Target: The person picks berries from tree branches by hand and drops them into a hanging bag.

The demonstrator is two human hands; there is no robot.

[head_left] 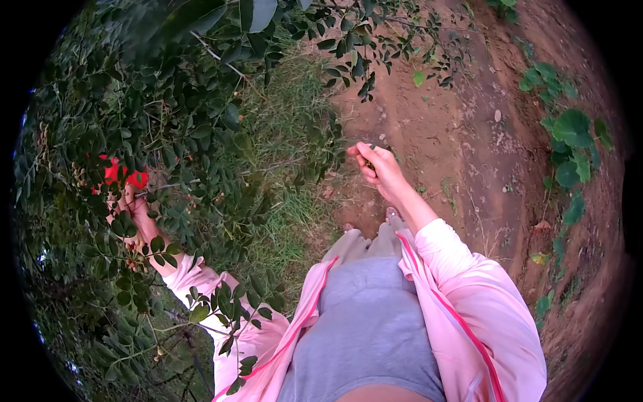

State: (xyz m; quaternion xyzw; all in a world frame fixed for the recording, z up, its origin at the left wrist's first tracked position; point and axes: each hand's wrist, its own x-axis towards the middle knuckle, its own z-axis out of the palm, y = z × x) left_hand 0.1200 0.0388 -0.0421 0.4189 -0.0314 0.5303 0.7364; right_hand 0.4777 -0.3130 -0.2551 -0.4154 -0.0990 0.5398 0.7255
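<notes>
soft, even daylight falls on the dirt path (429, 114); leaves (167, 33) blur up close, and fisheye edges curve to black.

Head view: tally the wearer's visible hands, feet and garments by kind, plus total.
Hands: 2 (left hand, partly behind leaves; right hand)
Feet: 2 (left foot, right foot, only tips visible)
Pink jacket: 1
Grey shirt: 1
Trousers: 1
Total: 7

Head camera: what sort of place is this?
Outdoors, probably an orchard or farm plot: leafy branches with small round fruits among them, a strip of grass below and a broad stretch of bare, reddish-brown soil alongside.
</notes>
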